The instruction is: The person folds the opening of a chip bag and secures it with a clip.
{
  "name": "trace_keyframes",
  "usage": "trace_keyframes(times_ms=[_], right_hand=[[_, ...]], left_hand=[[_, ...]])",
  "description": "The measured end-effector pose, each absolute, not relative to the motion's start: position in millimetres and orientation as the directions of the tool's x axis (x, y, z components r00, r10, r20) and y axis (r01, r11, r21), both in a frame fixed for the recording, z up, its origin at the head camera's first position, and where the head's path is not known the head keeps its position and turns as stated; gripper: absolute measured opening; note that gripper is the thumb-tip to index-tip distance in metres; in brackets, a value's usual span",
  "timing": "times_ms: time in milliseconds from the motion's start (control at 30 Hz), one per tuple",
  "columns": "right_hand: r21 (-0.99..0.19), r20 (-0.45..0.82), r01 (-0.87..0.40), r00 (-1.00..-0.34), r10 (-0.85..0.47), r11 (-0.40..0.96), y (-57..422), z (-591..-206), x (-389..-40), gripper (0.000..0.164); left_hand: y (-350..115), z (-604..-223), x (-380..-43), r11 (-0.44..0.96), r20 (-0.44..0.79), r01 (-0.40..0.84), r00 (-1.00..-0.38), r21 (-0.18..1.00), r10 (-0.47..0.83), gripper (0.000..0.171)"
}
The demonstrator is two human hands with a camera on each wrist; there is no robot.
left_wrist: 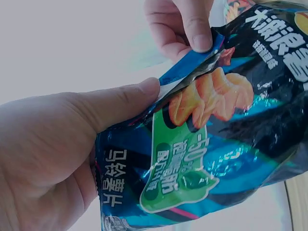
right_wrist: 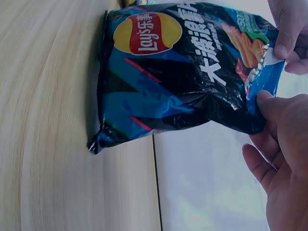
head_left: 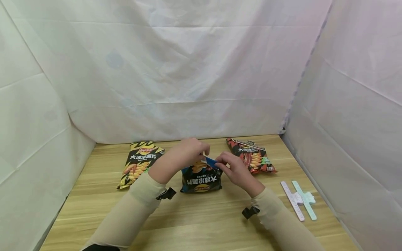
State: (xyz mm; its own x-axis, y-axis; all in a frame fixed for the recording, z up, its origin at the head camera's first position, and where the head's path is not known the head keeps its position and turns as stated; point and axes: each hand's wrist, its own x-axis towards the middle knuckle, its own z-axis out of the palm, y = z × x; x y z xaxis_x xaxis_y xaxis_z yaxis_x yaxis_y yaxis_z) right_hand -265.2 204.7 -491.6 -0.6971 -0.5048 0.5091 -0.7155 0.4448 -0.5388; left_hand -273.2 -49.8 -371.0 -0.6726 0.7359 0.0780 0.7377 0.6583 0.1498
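A blue and black Lay's chip bag (head_left: 201, 184) stands upside down on the table, its printed front towards me. Along its upper end runs a folded blue flap (left_wrist: 180, 71), with a strip of pale inner foil beside it. My left hand (head_left: 188, 151) pinches one end of this fold, thumb on the near side, as the left wrist view shows. At the other end, my right hand (head_left: 235, 170) pinches the flap between thumb and fingers, the thumb lying on the blue strip (right_wrist: 269, 82). The left fingers behind the bag are partly hidden.
A yellow and black chip bag (head_left: 138, 162) lies at the back left. At the back right lies a red and black chip bag (head_left: 251, 157) with a ruler-marked clip (head_left: 249, 144) along its top. Pink (head_left: 292, 200) and mint (head_left: 304, 200) clips lie on the right.
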Motion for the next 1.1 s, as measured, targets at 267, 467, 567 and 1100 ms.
trace_keyframes(times_ms=[267, 467, 567, 1100], right_hand=[[-0.49, 0.526, -0.735, -0.678, -0.514, 0.468, 209, -496, -269, 0.013], [-0.446, 0.54, -0.752, -0.659, -0.524, 0.486, 211, -498, -271, 0.015], [-0.441, 0.536, -0.75, -0.661, -0.525, 0.493, 212, -498, -272, 0.015], [-0.445, 0.564, -0.751, -0.658, -0.499, 0.488, 216, -500, -276, 0.019]], left_hand=[[-54, -368, -274, 0.632, 0.08, 0.762, -0.645, 0.142, 0.76, 0.008], [-57, -366, -274, 0.629, 0.106, 0.766, -0.642, 0.132, 0.759, 0.008], [-57, -366, -274, 0.635, 0.113, 0.762, -0.647, 0.127, 0.754, 0.011], [-55, -371, -276, 0.646, 0.129, 0.751, -0.661, 0.139, 0.74, 0.017]])
